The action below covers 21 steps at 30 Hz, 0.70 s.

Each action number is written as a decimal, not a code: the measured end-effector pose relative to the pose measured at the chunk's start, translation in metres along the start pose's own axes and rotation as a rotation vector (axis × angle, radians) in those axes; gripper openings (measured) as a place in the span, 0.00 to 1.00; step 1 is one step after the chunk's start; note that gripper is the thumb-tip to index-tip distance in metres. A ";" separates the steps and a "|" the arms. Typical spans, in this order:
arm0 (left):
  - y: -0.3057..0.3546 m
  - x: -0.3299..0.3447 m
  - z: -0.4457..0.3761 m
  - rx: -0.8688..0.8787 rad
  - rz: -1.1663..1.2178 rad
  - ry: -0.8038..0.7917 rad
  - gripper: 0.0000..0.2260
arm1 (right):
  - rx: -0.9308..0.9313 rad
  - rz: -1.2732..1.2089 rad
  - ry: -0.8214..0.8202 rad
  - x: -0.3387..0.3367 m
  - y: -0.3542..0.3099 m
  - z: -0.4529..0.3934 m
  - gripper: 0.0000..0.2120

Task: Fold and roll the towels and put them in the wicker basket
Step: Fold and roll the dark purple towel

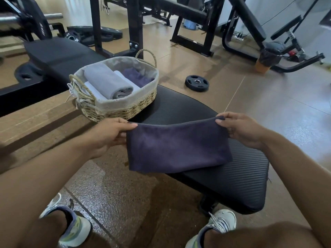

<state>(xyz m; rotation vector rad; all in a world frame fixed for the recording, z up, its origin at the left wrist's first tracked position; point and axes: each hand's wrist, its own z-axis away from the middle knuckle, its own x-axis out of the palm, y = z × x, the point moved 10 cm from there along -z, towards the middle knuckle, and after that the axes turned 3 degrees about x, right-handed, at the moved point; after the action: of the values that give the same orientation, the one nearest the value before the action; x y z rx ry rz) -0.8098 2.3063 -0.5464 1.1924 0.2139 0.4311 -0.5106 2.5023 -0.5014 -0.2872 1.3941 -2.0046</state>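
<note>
While pinched by both hands (pixel 111 135) (pixel 241 129), folded purple towel (pixel 177 147) above bench (pixel 232 176).

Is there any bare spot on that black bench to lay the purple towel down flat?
Yes: the ribbed bench pad is bare between the wicker basket and its near end, under the dark purple towel held by the left hand and right hand. The basket end is crowded; rolled towels fill the basket.

Left hand (pixel 111 135) and right hand (pixel 241 129) pinch a folded purple towel (pixel 177 147); wicker basket (pixel 121 108) beyond.
</note>
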 end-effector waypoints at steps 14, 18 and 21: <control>0.044 0.011 0.035 0.173 0.224 -0.323 0.22 | -0.134 -0.152 -0.246 -0.025 -0.035 0.067 0.29; 0.026 0.008 0.007 0.187 0.090 -0.028 0.09 | -0.005 -0.003 0.097 -0.044 0.001 0.033 0.15; 0.006 0.012 -0.019 0.171 -0.057 0.068 0.08 | 0.035 0.094 0.312 -0.051 0.032 0.007 0.09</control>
<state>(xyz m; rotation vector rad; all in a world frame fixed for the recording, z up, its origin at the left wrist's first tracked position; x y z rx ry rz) -0.8076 2.3291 -0.5469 1.3367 0.3484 0.4103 -0.4561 2.5225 -0.5178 0.1111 1.5260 -2.0554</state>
